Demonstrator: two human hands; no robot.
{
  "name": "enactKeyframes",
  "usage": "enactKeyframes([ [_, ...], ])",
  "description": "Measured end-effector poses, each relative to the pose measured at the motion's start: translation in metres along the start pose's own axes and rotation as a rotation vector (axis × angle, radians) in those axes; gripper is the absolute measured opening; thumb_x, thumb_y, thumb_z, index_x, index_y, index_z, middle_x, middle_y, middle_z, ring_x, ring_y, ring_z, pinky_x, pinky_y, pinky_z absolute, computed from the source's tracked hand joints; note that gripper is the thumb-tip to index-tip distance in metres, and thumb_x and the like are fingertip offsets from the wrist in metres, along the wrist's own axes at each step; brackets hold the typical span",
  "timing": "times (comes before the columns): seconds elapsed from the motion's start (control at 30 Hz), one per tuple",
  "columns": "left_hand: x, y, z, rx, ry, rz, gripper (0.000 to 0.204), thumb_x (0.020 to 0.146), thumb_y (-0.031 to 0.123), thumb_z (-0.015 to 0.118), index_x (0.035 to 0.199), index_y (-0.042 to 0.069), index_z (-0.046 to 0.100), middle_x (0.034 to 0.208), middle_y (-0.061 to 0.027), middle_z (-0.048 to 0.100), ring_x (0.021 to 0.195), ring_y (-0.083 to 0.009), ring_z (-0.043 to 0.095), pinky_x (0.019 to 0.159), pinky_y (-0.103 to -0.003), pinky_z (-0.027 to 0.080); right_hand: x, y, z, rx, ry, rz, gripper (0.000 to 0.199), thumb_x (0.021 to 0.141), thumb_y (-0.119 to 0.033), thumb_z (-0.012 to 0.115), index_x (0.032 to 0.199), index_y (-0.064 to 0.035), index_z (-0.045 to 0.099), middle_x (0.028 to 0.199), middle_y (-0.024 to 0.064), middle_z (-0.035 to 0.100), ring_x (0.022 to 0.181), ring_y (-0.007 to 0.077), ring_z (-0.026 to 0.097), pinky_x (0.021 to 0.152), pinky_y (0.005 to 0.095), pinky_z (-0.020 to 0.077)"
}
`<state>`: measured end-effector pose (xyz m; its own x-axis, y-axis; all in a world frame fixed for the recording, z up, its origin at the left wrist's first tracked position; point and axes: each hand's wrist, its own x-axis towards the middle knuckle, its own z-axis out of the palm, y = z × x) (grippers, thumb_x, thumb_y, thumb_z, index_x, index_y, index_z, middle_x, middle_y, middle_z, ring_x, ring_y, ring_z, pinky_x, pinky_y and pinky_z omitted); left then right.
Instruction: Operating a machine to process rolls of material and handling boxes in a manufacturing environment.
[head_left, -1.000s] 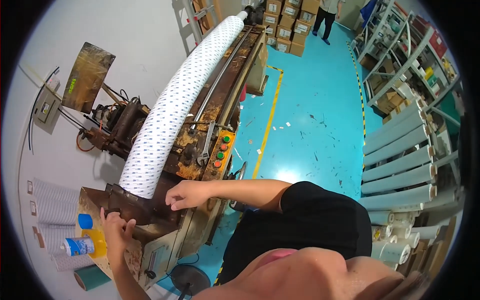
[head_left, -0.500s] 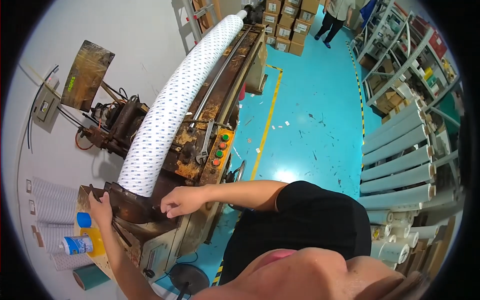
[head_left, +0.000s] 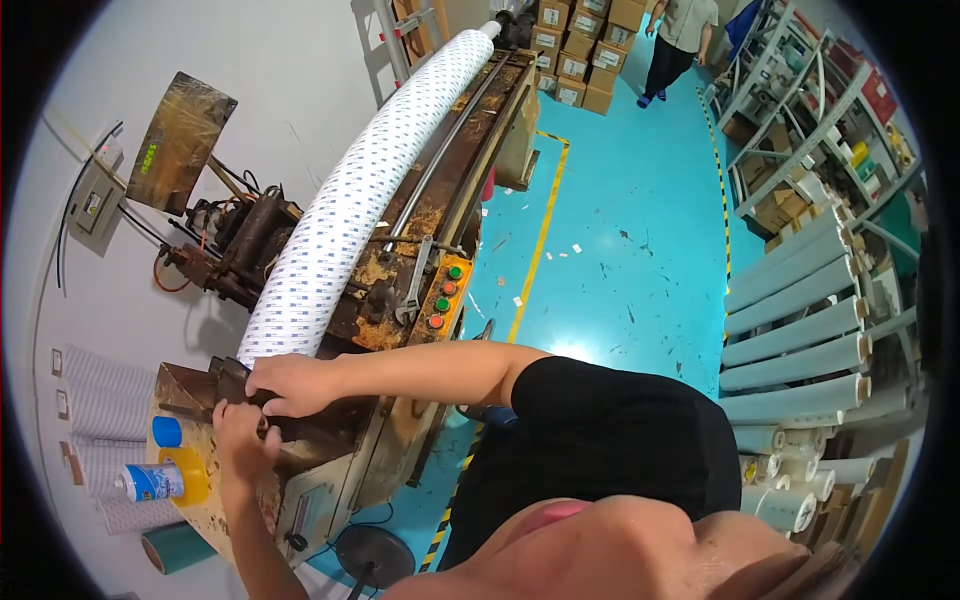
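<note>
A long roll (head_left: 345, 215) of white sheeting with small blue print lies along a rusty, brown-stained machine (head_left: 400, 265). My right hand (head_left: 295, 385) reaches across to the roll's near end. Its fingers are curled over a dark metal holder (head_left: 230, 376), which they partly hide. Just below it, my left hand (head_left: 243, 440) is closed around a dark metal bar (head_left: 188, 411); the bar's shape inside the fist is hidden. The two hands almost touch.
An adjustable wrench (head_left: 416, 280) lies beside a yellow button panel (head_left: 447, 296). A blue-and-white can (head_left: 155, 482) and a yellow container (head_left: 190, 478) stand near my left forearm. Wrapped rolls (head_left: 795, 350) are racked at right. A person (head_left: 680, 45) stands beyond, near stacked cartons (head_left: 575, 55).
My right hand has moved left onto the holder at the roll's near end. My left hand has shifted right and nearer, closing round the bar. The far person has moved slightly.
</note>
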<state>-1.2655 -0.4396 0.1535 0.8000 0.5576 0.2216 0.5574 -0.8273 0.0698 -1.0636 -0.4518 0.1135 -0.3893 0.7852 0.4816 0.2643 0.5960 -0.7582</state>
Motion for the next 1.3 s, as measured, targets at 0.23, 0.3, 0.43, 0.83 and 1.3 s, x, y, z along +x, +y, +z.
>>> enactKeyframes([
  [0.23,-0.006,0.004,-0.007,0.206,-0.112,-0.112,0.022,0.071,0.018,0.067,0.064,0.005,0.052,0.081,-0.0124,0.054,0.085,-0.0307,0.051,0.099,-0.055,0.029,0.001,0.021,-0.020,-0.050,-0.118,0.042,0.031,0.079,-0.022,0.062,0.104,-0.0055,0.055,0.100,0.0166,0.054,0.096,0.0352,0.053,0.082,0.0414,0.0432],
  [0.3,-0.007,0.009,-0.005,0.276,0.093,-0.092,0.022,0.071,0.021,0.067,0.080,0.004,0.054,0.092,-0.0158,0.054,0.091,-0.0333,0.051,0.098,-0.053,0.030,0.005,0.027,-0.017,-0.036,-0.134,0.067,0.031,0.079,-0.022,0.062,0.104,-0.0058,0.056,0.100,0.0165,0.054,0.097,0.0352,0.053,0.083,0.0411,0.0433],
  [0.43,-0.009,0.015,0.011,0.344,0.383,-0.611,0.057,0.070,0.022,0.067,0.118,0.002,0.046,0.124,-0.0256,0.043,0.111,-0.0417,0.044,0.096,-0.050,0.033,0.045,0.034,0.015,-0.089,-0.145,-0.027,0.032,0.076,-0.020,0.064,0.104,-0.0060,0.056,0.103,0.0156,0.053,0.099,0.0342,0.052,0.083,0.0396,0.0437],
  [0.83,-0.020,-0.031,-0.005,0.020,0.375,-0.445,0.048,0.066,0.002,0.057,0.113,-0.005,0.048,0.098,-0.0266,0.055,0.093,-0.0443,0.052,0.081,-0.047,0.042,0.182,0.059,0.055,-0.741,-0.134,-0.364,0.032,0.078,-0.030,0.054,0.106,-0.0183,0.065,0.130,0.0221,0.043,0.125,0.0338,0.037,0.100,0.0532,0.0280],
  [1.3,-0.002,-0.136,0.003,0.722,0.164,-0.400,0.021,0.072,0.011,0.059,0.094,0.012,0.057,0.087,-0.0086,0.056,0.087,-0.0272,0.056,0.078,-0.041,0.040,0.064,-0.016,0.048,0.090,-0.584,0.495,0.036,0.093,-0.030,0.049,0.081,0.0033,0.046,0.065,0.0175,0.058,0.057,0.0276,0.060,0.060,0.0382,0.0468],
])
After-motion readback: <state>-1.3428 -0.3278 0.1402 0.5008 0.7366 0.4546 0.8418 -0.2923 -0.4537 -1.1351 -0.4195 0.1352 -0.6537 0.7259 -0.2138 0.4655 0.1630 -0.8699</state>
